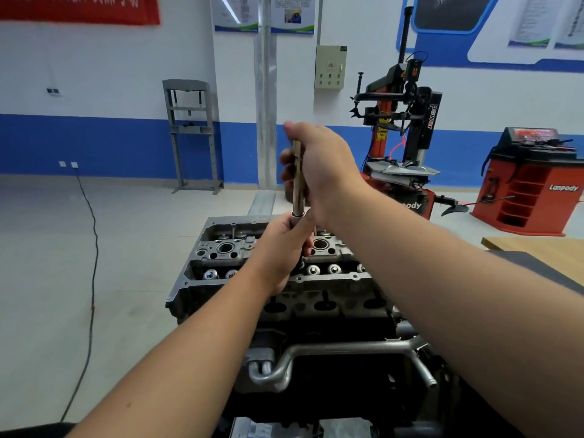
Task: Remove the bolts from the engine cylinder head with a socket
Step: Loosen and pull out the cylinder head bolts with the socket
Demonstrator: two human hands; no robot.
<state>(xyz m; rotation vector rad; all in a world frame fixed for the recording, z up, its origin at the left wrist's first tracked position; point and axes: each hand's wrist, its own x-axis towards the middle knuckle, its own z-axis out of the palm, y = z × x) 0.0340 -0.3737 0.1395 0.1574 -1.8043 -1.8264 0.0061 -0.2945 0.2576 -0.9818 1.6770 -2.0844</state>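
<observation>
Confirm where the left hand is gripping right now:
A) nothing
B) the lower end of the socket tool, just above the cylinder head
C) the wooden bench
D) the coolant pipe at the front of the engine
B: the left hand is wrapped round the lower end of the socket tool, just above the cylinder head, while the right hand holds its upper part.
</observation>
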